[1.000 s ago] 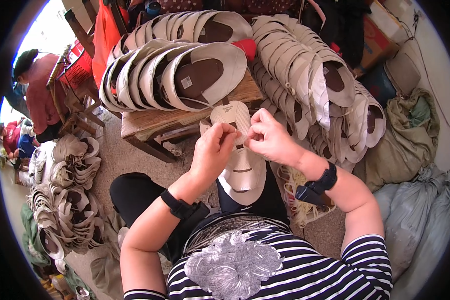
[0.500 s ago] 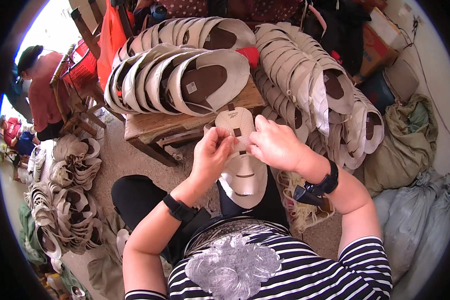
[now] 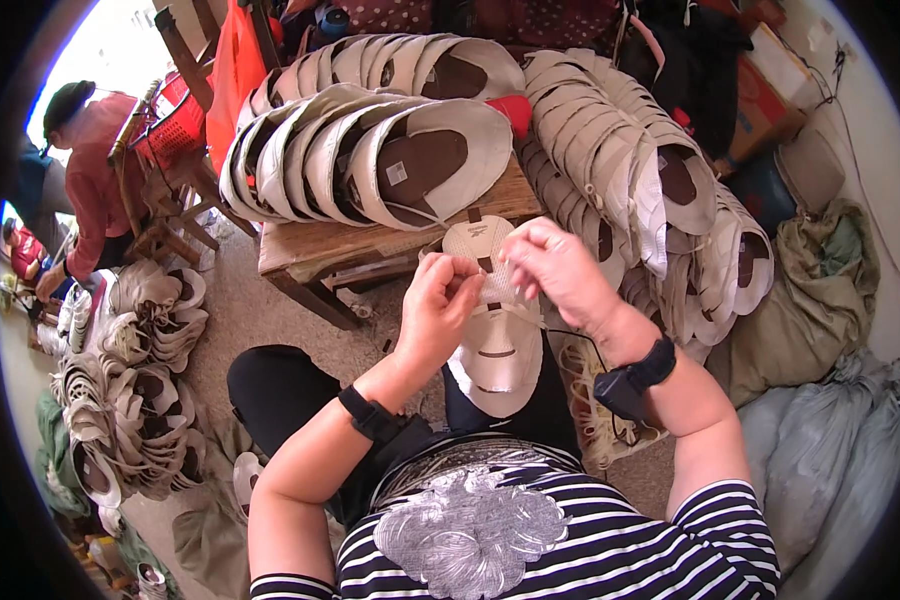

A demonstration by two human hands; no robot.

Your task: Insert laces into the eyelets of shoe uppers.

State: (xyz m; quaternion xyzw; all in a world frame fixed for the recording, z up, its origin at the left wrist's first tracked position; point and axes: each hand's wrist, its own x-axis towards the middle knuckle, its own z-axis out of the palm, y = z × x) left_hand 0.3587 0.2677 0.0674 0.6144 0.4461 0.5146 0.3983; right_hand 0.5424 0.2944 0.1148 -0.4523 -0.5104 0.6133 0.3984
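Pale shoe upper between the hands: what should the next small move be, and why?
Probably steady the tongue of the pale shoe upper with the left hand before shifting the right hand. The left fingertips are at the tongue's left edge; the right ones are over its right side, and whether they grip anything is unclear.

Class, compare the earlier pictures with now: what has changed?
The right hand has drawn slightly rightward, widening the gap from the left hand. A background co-worker's arm now reaches down toward the floor pile. Both hands remain at the pale shoe upper; the stacked shoes stay put.
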